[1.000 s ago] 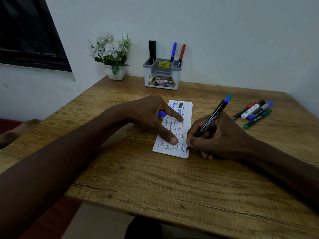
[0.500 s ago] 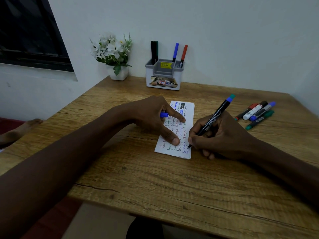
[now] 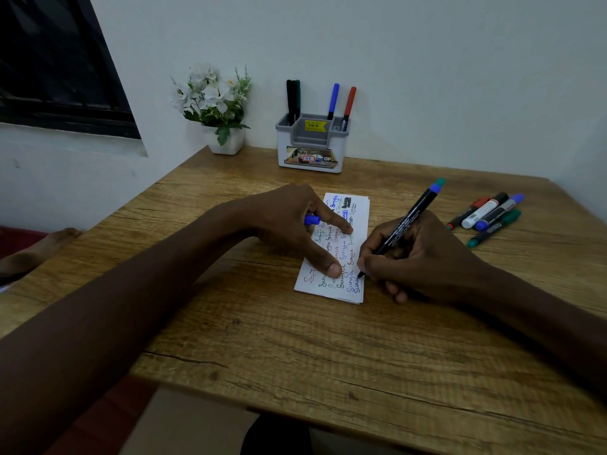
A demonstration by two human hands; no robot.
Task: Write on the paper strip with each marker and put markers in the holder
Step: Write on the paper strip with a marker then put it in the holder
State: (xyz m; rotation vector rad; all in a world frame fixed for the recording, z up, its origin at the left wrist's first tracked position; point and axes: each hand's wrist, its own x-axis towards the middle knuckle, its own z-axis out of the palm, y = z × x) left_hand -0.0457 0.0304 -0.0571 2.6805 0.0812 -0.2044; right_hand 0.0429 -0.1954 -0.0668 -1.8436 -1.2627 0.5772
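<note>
Right hand (image 3: 423, 254) grips the marker (image 3: 407, 221), tip on the strip's (image 3: 345, 251) right edge, barrel leaning back-right. Left hand (image 3: 295, 228) pins the strip and clutches the cap (image 3: 312, 219), just across the strip from that tip. Holder (image 3: 310, 142) stands beyond the strip's far end.

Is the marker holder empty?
No, the holder has a black marker, a green marker, a blue marker and a red marker standing in it.

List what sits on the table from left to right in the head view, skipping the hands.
Potted white flowers → marker holder → marker in use → loose markers. The paper strip is left out, since it overlaps the holder's span.
</note>
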